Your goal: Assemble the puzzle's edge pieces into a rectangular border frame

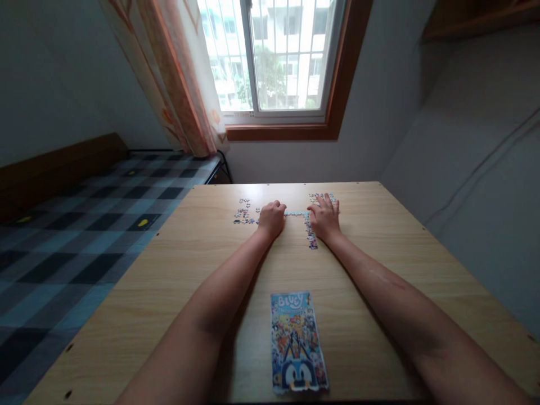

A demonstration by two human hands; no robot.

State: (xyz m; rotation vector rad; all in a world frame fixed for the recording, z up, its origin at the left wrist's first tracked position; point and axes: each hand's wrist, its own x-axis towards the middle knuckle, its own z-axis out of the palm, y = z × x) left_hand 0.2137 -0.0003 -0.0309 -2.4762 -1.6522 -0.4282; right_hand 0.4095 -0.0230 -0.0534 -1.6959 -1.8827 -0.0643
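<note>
At centre, a smooth, wood-grained tabletop (202, 247). To its left, a bed (97, 242) under checked cloth. Near the tabletop's close edge, a flat, oblong picture (297, 340), ragged along the bottom. Further off, interlocked puzzle pieces form an angled strip (311, 239). Left hand (272, 218): fingers curled at the strip's left end; whether anything is gripped cannot be told. Right hand (325, 218): palm down, fingers spread, released, at the strip's corner. Small, knobbed pieces (243, 214) lie left of the left hand; others lie beyond the right.
</note>
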